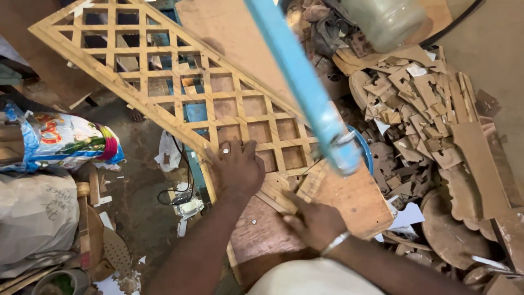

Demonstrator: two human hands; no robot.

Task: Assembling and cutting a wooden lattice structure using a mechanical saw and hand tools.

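Two bare hands press down on a wooden lattice panel lying flat across the tabletop of a saw station. Left hand sits palm-down on the panel's near end, fingers spread and flat, nothing clasped, just pinning the wood. Right hand, metal bangle at the wrist, lies beside it toward the person, fingers bent over the panel's cut corner pieces; grip looks loosely closed on the wood edge, though how tight is hard to tell. Panel's long axis runs diagonally from far left down toward near right, so most of it stretches up and away to the left of both hands. Blue saw arm crosses over the panel on the opposite slant, its head ending just right of the left hand, above the panel's near-right end. Right hand is nearer that blade end; left hand is nearer the body of the lattice. Heap of wood offcuts lies to the right, a grey motor housing at the top. Printed plastic sack and a grey sack sit on the floor at left, with a dark cable trailing below the panel.
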